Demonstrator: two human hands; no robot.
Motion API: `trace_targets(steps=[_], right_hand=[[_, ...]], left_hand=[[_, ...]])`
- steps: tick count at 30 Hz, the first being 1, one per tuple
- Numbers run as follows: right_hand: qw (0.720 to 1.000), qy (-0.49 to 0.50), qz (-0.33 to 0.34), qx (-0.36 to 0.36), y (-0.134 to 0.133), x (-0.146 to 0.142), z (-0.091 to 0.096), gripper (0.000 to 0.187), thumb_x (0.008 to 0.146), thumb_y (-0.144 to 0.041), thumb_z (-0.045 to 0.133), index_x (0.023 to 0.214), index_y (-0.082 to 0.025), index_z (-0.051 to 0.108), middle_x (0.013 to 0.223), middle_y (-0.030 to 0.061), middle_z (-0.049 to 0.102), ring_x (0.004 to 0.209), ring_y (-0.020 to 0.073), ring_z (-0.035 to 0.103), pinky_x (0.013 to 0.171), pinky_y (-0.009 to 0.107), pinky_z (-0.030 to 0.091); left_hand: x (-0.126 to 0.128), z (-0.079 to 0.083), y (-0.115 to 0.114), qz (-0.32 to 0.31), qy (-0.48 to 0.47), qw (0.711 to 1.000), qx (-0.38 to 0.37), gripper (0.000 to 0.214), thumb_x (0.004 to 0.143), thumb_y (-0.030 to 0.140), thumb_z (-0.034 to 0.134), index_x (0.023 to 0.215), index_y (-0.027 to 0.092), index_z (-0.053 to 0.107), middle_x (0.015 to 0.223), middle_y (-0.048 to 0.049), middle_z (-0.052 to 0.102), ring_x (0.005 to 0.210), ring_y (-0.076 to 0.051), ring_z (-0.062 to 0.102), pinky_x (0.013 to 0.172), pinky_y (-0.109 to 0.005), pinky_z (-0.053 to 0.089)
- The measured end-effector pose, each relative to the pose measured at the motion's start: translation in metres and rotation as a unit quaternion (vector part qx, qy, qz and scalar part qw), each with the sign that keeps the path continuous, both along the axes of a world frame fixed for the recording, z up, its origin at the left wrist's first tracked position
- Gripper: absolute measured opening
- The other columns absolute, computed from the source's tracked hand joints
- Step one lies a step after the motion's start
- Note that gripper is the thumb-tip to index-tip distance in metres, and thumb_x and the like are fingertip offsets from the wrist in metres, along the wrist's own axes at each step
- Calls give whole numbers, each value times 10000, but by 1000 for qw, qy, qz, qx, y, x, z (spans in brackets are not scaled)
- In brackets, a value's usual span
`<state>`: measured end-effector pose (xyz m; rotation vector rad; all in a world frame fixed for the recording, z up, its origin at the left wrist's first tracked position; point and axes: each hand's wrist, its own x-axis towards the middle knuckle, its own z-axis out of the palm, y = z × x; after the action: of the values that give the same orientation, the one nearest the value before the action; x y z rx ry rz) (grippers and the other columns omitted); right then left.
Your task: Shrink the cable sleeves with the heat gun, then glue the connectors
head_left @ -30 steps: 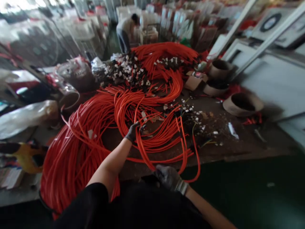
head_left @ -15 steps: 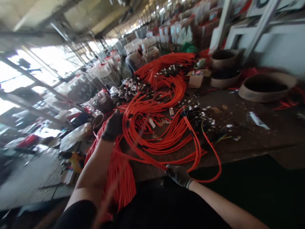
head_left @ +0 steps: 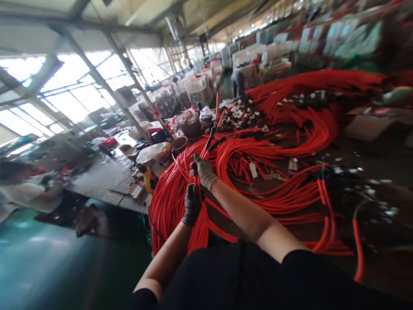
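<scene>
A large heap of orange cables covers the brown workbench. My left hand, in a dark glove, is closed around a strand of orange cable at the left edge of the heap. Just above it my right hand, in a grey glove, grips the same bundle of orange cable ends, whose black tips stick up and away from me. Both forearms reach out from my black sleeves at the bottom of the view.
A second table at the left holds a yellow tool, a plastic bag and clutter. A seated person is at the far left. Another person bends over further back. Black connectors lie among the cables.
The view has swung left. My right hand came up from the near table edge to join my left hand, and both now grip cable ends lifted from the heap.
</scene>
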<state>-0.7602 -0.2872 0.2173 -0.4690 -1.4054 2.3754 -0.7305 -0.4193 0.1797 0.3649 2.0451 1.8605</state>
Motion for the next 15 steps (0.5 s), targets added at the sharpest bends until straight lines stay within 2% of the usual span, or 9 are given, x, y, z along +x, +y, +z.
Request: trace_targets(steps=[2,3,5,6,8,10,12,15], right_hand=[[997,4,75,11,-29,-1,5,621,878,-717,446,963,-141,664,486,-41,513,364,67,379,369,197,316],[992,8,127,17,-40,3,6,608,866,-709,473,924,-137,669,454,-53,488,341,61,352,353,194,286],[971,17,235,33,-59,10,6,588,839,-693,526,883,-126,680,427,-51,499,315,61,358,339,194,272],[958,19,282,39,-67,13,6,584,827,-685,550,876,-119,683,422,-42,515,306,64,369,336,196,275],[936,16,349,47,-80,13,6,587,806,-676,588,884,-103,687,424,-25,544,302,77,404,333,201,292],[926,5,376,47,-88,11,5,605,779,-685,619,896,-94,683,425,-21,552,307,90,435,332,206,317],[929,-7,369,41,-90,8,1,625,744,-694,656,931,-98,675,453,-24,574,328,96,474,343,207,352],[948,-24,316,27,-82,5,-7,645,717,-710,673,974,-119,651,494,-41,587,360,88,508,368,201,395]], left_hand=[[-32,17,-20,39,2,999,14,531,796,686,613,634,182,569,556,-8,588,519,-119,543,527,-240,463],[-52,32,-27,49,-6,998,26,569,819,716,554,661,172,608,581,-31,625,548,-140,585,547,-256,492],[-94,71,-39,62,-21,996,61,616,885,727,415,803,174,674,709,-59,704,670,-181,670,618,-294,551],[-113,93,-42,21,-67,992,104,634,919,711,343,904,180,689,814,-76,735,789,-209,705,698,-331,578],[-144,133,-42,-5,-113,977,179,620,983,616,233,985,190,684,896,-81,747,900,-217,713,784,-362,587],[-160,160,-35,-9,-114,970,214,527,1027,455,227,1016,177,675,933,-72,747,920,-189,711,826,-343,579],[-160,170,-24,-9,-115,966,232,512,1036,411,221,1033,160,667,932,-75,742,917,-179,712,838,-337,575],[-144,164,-8,24,-94,953,288,588,1039,463,153,1048,150,651,885,-78,731,889,-167,711,822,-322,578]])
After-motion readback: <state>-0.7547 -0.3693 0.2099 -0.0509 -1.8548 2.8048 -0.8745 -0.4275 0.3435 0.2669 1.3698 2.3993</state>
